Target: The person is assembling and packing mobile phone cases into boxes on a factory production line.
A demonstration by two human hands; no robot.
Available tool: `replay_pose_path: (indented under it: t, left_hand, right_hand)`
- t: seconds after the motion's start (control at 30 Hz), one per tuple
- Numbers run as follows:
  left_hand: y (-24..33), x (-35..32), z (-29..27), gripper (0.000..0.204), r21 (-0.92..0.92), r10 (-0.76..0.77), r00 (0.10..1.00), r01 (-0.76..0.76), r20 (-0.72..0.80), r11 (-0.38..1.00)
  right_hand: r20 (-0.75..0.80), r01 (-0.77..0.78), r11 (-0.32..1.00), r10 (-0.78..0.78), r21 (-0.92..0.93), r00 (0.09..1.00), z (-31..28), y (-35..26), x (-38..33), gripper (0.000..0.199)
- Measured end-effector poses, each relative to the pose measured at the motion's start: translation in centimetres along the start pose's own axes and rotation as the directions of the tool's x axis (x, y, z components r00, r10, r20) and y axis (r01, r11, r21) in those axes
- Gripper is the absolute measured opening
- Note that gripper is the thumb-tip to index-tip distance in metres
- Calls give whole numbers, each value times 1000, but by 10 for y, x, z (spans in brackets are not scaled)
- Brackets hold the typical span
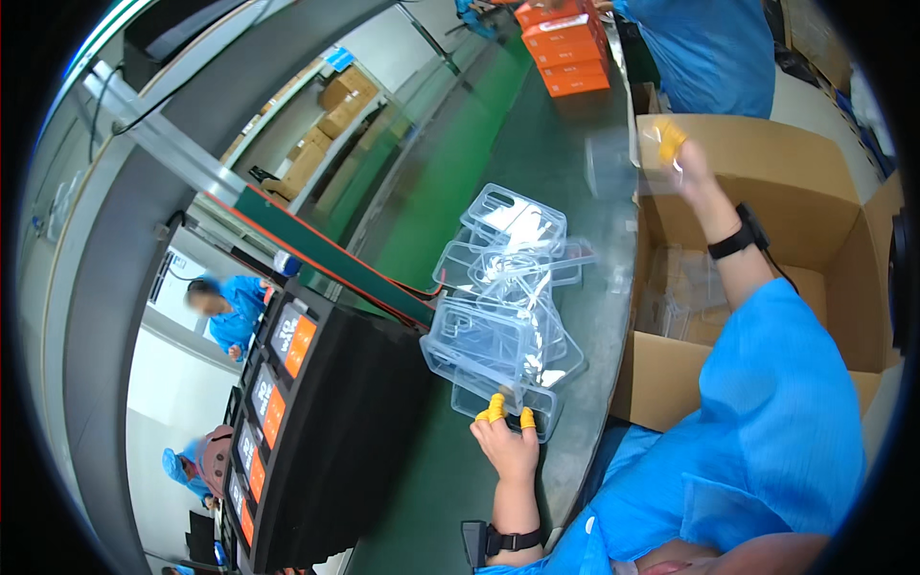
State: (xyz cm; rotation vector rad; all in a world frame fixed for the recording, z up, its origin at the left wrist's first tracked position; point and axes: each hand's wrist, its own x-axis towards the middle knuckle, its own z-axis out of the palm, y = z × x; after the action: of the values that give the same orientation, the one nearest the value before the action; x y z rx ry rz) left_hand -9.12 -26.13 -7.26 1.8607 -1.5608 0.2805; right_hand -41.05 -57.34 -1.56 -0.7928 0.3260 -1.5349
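Observation:
A loose heap of clear plastic cases (484, 331), shaped like phone cases with camera cutouts, lies on the green work surface, white slips among them. At the heap's near end, my left hand (506, 448), with yellow finger covers, grips the edge of a clear case (546, 422). Out to the right, over the rim of a cardboard box, my right hand (692, 171) is blurred by motion. Its yellow-covered fingers are closed on a smeared see-through piece (611, 165) that looks like another clear case.
The open cardboard box (815, 230) stands beside the bench on my right, with several clear cases (682, 287) inside. Orange boxes (565, 53) are stacked at the far end by a person in blue (709, 53). A black rack with orange-labelled packs (302, 345) stands left.

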Motion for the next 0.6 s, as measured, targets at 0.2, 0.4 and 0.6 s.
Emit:
replay_pose_path:
  t: [0.2, 0.4, 0.6]
  left_hand:
    - [1, 1, -1, 42, -15, -3, 1000, 3, 9, 1000]
    - [3, -3, -6, 44, -39, -61, 996, 64, 69, 997]
    - [5, 2, -3, 54, -27, -12, 1000, 12, -10, 1000]
  right_hand:
    - [7, 150, 987, -150, -49, 989, -33, -7, -23, 20]
    - [-36, 38, 935, -54, -353, 998, -76, 21, -11, 19]
    - [-148, 26, 676, -199, -737, 969, -27, 20, -37, 12]
